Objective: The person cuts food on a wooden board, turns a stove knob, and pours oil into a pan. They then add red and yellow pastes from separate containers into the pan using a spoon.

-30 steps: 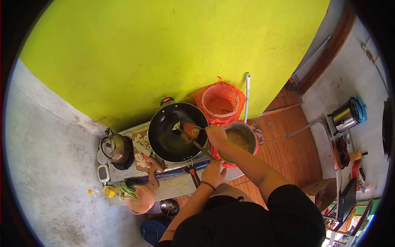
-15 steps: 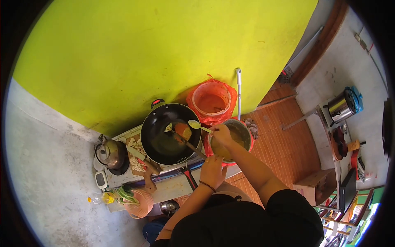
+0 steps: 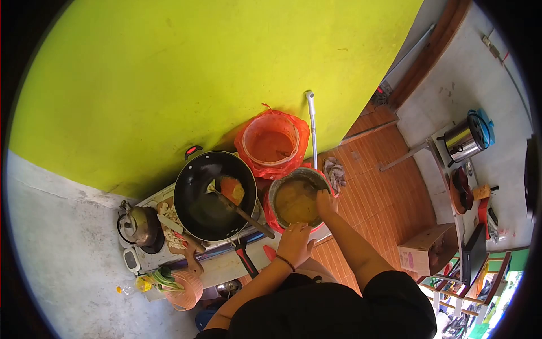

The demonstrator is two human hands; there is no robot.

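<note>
A round metal pot (image 3: 273, 196) of yellowish-brown liquid stands inside a red plastic bag (image 3: 270, 217). My left hand (image 3: 296, 246) is at its near rim, fingers over the edge and thumb apart. On the right side of the rim rests my right hand (image 3: 326, 204), with its fingers closed around the edge. To the left sits a black wok (image 3: 197, 212) holding oil, a reddish paste (image 3: 228, 186) and a yellowish lump. A spatula (image 3: 243, 213) leans in the wok, its wooden handle over the rim near my left hand. No spoon shows in either hand.
Behind the pot stands a tub of reddish contents (image 3: 272, 144) in a red bag. A kettle (image 3: 135, 224), a cutting board with chopped pieces and a knife (image 3: 172, 223), and a pink basket (image 3: 186, 291) are at left. The wok's handle (image 3: 246, 260) juts toward me.
My left hand has let go of the spatula and moved to the pot's rim. My right hand has lowered from above the wok to the pot's right edge; the spoon is out of sight.
</note>
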